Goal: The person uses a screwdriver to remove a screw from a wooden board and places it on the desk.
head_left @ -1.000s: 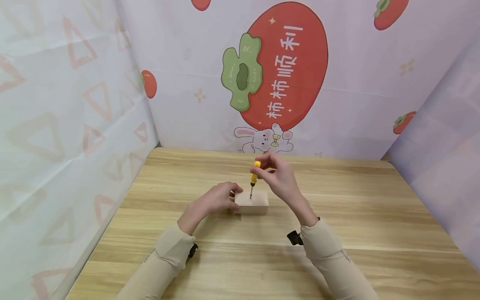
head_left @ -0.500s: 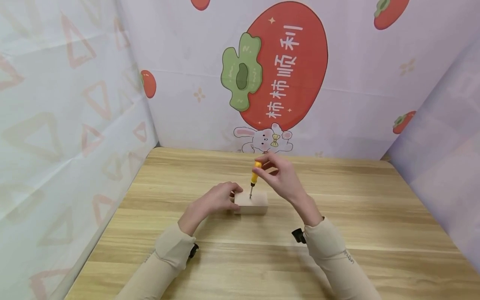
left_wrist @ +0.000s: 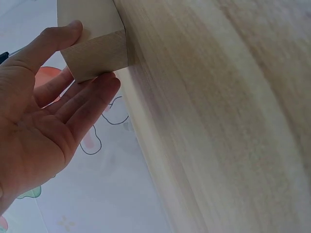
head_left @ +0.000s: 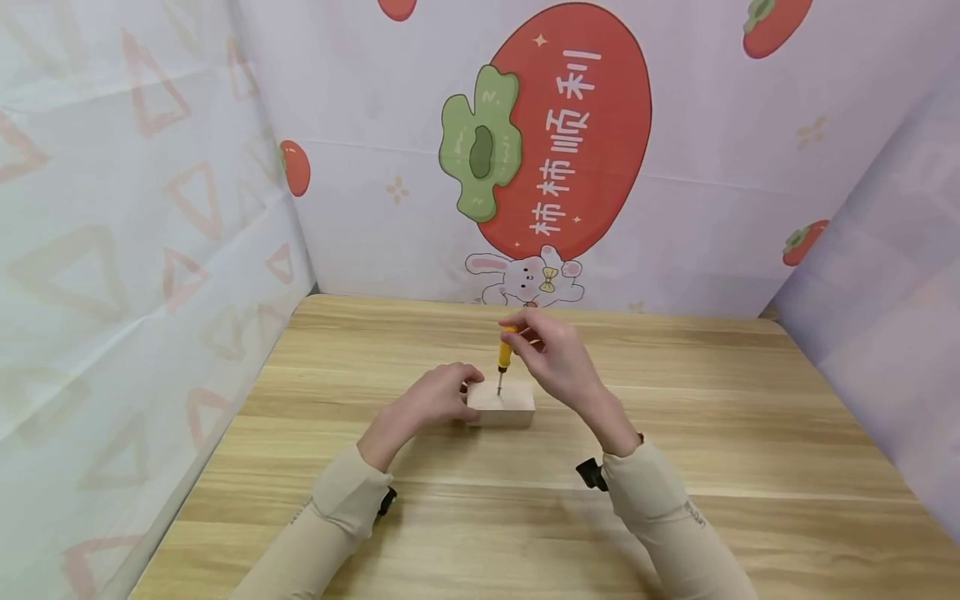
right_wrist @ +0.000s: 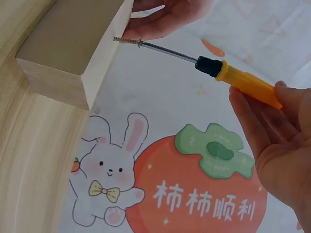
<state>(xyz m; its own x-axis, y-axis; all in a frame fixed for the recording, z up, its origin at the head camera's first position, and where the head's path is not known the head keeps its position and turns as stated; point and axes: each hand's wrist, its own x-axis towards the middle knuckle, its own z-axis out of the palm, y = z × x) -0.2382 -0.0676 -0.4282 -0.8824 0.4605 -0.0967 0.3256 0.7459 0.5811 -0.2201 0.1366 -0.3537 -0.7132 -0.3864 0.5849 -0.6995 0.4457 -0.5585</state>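
Note:
A pale wooden block (head_left: 501, 415) lies on the table. My left hand (head_left: 433, 395) grips its left end, the thumb on the near side and the fingers round the far side; the left wrist view shows the block (left_wrist: 99, 53) between them. Into the block's top a screw (right_wrist: 127, 41) stands partly sunk, most of its thread showing. A screwdriver (right_wrist: 245, 83) with a yellow handle and black collar meets the screw head with its tip, leaning slightly. My right hand (head_left: 558, 354) pinches the upper handle between thumb and fingers.
The wood-grain table (head_left: 675, 417) extends around the block on every side. A printed curtain (head_left: 360, 108) with persimmons and a rabbit hangs at its back edge, and another curtain (head_left: 112, 292) runs along the left. Black wrist cameras (head_left: 592, 475) sit at the sleeves.
The right wrist swings outward and then back in, and the screwdriver stands a little more upright. The left hand and block stay nearly in place.

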